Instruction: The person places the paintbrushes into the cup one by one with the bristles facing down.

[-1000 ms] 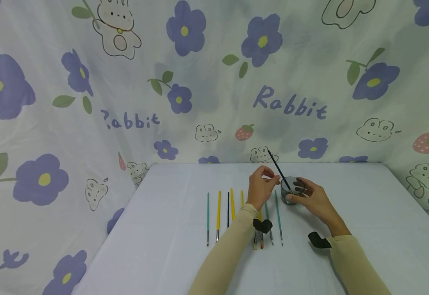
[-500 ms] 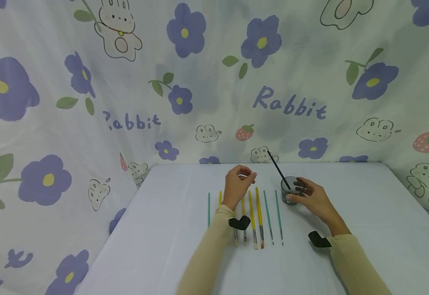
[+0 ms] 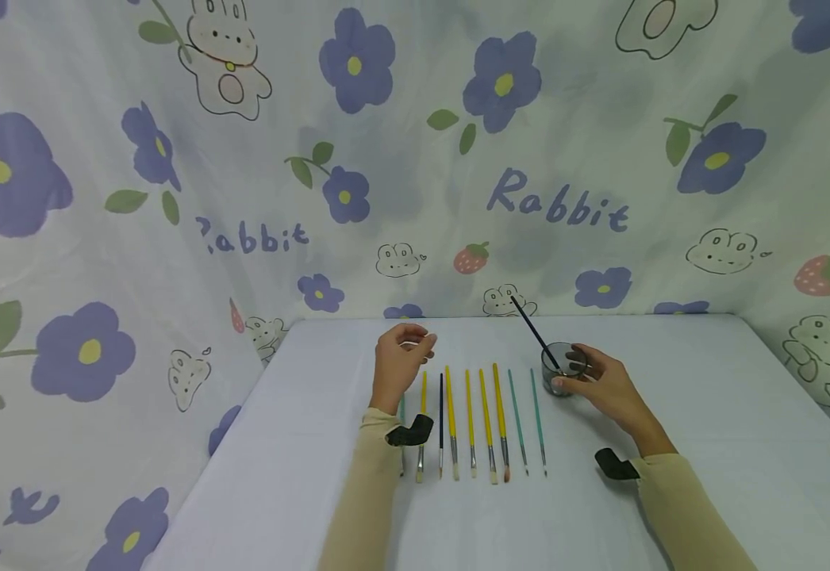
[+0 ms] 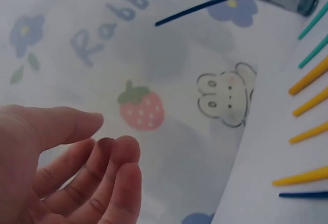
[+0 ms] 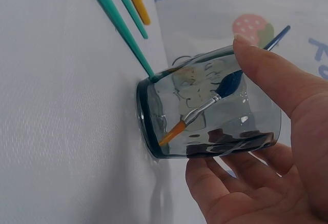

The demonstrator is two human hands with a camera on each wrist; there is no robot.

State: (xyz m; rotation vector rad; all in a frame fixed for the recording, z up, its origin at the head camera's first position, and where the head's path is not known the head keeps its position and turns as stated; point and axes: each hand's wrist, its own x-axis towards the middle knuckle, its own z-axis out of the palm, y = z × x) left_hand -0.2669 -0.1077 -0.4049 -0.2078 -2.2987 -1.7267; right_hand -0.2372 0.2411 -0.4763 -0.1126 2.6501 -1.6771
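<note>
My right hand [image 3: 604,385] holds a clear grey-blue glass [image 5: 205,111] between thumb and fingers on the table. One dark blue paintbrush [image 3: 532,329] leans inside it, handle sticking out to the upper left. In the right wrist view its orange bristles [image 5: 172,134] rest near the glass's bottom. My left hand [image 3: 397,369] hovers above the left end of a row of paintbrushes, fingers loosely curled with nothing between them. The row has yellow brushes [image 3: 486,412], a dark blue brush [image 3: 441,420] and teal brushes [image 3: 538,420]. My left arm partly hides the leftmost teal brush.
The brushes lie side by side on a white table [image 3: 265,476], bristle ends toward me. A patterned cloth [image 3: 415,159] with flowers and rabbits hangs behind the table and along its sides.
My left hand has moved away from the glass, leftward over the brush row. My right hand stays on the glass; the brush in it tilts slightly further left.
</note>
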